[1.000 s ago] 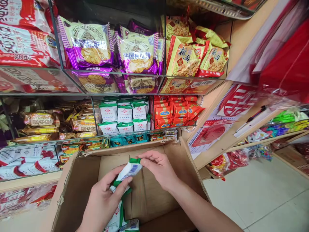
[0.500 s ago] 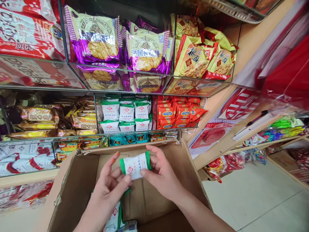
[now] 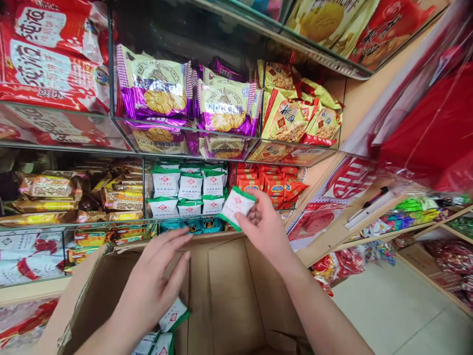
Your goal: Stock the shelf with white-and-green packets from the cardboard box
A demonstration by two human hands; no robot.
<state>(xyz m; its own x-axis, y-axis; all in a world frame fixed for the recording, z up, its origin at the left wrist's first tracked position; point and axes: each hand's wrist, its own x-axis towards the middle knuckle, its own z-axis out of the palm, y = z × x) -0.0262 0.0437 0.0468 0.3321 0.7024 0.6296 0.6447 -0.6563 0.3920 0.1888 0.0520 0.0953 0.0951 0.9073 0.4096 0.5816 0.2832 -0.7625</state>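
Observation:
Between the thumb and fingers of my right hand (image 3: 264, 227) is a small white packet with green ends (image 3: 237, 207), held upright in front of the lower shelf. My left hand (image 3: 155, 276) hangs over the cardboard box (image 3: 225, 286), fingers apart and holding nothing. More white-and-green packets (image 3: 173, 315) lie in the box, partly hidden below my left hand. On the shelf just left of the held packet, matching packets (image 3: 190, 185) stand in stacked rows. Red packets (image 3: 275, 185) fill the section behind my right hand.
Glass-fronted shelves (image 3: 177, 125) hold purple biscuit packs (image 3: 225, 106), yellow-and-red packs (image 3: 286, 116) and red bags (image 3: 55, 64). Brown-gold packets (image 3: 48, 185) lie at left. A red plastic-wrapped item (image 3: 432, 128) hangs at the right above the tiled floor (image 3: 406, 305).
The packet was between both hands; now only my right hand has it, raised up and rightward toward the shelf. My left hand has let go and moved left. The view has tilted upward.

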